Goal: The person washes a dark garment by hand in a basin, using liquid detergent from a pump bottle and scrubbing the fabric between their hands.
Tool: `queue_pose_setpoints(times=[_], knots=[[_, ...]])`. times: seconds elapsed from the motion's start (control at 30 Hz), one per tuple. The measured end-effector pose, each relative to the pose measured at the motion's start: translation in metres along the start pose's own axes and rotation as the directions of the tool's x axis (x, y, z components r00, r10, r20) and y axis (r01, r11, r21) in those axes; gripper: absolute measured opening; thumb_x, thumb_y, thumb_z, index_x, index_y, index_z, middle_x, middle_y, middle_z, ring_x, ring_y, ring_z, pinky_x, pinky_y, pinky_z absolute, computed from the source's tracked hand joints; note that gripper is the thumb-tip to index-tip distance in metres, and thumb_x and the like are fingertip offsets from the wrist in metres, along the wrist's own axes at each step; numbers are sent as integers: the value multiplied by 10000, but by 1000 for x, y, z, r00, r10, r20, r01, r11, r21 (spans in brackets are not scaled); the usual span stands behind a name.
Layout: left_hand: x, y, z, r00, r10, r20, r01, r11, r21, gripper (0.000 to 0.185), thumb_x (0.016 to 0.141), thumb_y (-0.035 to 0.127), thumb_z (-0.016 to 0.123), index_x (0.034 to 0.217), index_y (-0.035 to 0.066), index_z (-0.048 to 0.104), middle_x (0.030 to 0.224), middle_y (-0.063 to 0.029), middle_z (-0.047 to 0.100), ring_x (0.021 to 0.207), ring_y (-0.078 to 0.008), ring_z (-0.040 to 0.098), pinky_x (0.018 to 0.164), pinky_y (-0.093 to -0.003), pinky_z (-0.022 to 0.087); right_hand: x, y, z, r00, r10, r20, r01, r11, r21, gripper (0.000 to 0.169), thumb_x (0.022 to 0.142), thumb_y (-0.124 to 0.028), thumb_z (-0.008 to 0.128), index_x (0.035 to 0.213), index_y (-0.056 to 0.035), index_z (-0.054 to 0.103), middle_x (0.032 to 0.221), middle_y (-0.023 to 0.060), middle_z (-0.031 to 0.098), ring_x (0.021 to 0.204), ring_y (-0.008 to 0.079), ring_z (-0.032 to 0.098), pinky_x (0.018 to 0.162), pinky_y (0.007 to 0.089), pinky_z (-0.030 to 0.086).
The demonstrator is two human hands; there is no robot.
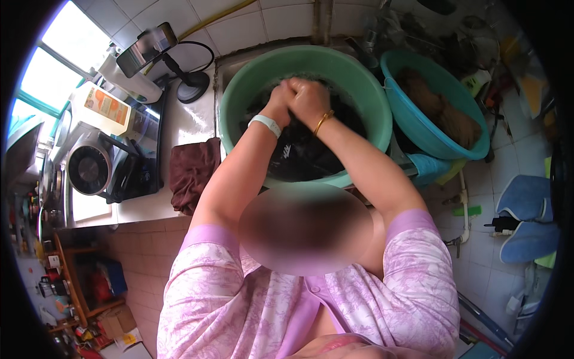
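Observation:
A large green plastic basin (372, 105) stands before me, with dark, wet fabric (314, 155) lying in soapy water. White marks show on part of the fabric. My left hand (279, 102), with a white band at the wrist, presses against my right hand (309, 98) near the far side of the basin. The right wrist wears a gold-coloured bracelet. Both hands look wet and have curled fingers, just over the dark fabric. Their undersides are hidden, so whether they grip any cloth cannot be seen.
A folded dark-red cloth (195, 172) lies on the counter at left, near a phone on a stand (190, 85), a labelled jug (105, 107) and a black appliance (130, 170). A tilted turquoise basin (430, 130) at right holds brown fabric (448, 114). Blue slippers (524, 197) hang on the tiled wall.

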State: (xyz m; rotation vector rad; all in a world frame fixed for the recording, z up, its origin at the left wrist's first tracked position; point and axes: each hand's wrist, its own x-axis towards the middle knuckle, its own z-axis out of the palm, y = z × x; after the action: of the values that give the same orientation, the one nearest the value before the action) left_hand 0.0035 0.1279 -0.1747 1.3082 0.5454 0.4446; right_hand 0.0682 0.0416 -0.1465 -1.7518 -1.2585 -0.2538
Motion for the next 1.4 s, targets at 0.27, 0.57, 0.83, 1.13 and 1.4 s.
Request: queue_pose_setpoints(times=[0.27, 0.57, 0.83, 1.13, 1.4], knots=[[16, 2, -3, 922, 94, -375, -105, 994, -8, 327, 964, 218, 493, 1216, 28, 580, 1203, -128, 595, 1105, -230, 541, 957, -329, 399, 30, 99, -18, 848, 530, -29, -529, 848, 31, 350, 864, -317, 619, 761, 17, 623, 790, 205, 661, 727, 409, 619, 652, 480, 490], [8, 7, -4, 962, 247, -116, -239, 968, 78, 283, 812, -90, 577, 1075, 12, 598, 1103, -117, 636, 998, -196, 611, 872, -298, 467, 25, 73, -31, 706, 168, 688, -141, 985, -96, 440, 761, -234, 754, 1134, -16, 670, 1051, 172, 685, 1068, 297, 617, 876, 382, 496], [5, 7, 1, 1000, 26, 10, -28, 904, 426, 501, 836, 221, 657, 1253, -40, 561, 1156, -193, 642, 1089, -307, 598, 946, -350, 451, 43, 84, -31, 951, 257, -170, -136, 845, 517, 250, 840, -92, 634, 1054, 37, 651, 961, 159, 690, 900, 254, 648, 812, 348, 489], [6, 23, -5, 701, 543, -463, -319, 819, 477, 345, 874, 195, 569, 1094, -70, 579, 944, -267, 654, 909, -431, 612, 802, -424, 481, 51, 58, -66, 989, 109, -101, -79, 962, 260, 256, 837, -150, 672, 1051, -10, 670, 974, 132, 708, 909, 266, 667, 802, 356, 498], [20, -1, -23, 837, 396, -377, -40, 732, 680, 356, 893, 279, 560, 1152, 38, 594, 1097, -247, 607, 991, -401, 573, 872, -455, 460, 40, 32, -86, 341, 369, 865, -48, 925, -377, 584, 839, -486, 654, 1258, -80, 625, 1238, 168, 626, 1172, 321, 575, 999, 408, 448]])
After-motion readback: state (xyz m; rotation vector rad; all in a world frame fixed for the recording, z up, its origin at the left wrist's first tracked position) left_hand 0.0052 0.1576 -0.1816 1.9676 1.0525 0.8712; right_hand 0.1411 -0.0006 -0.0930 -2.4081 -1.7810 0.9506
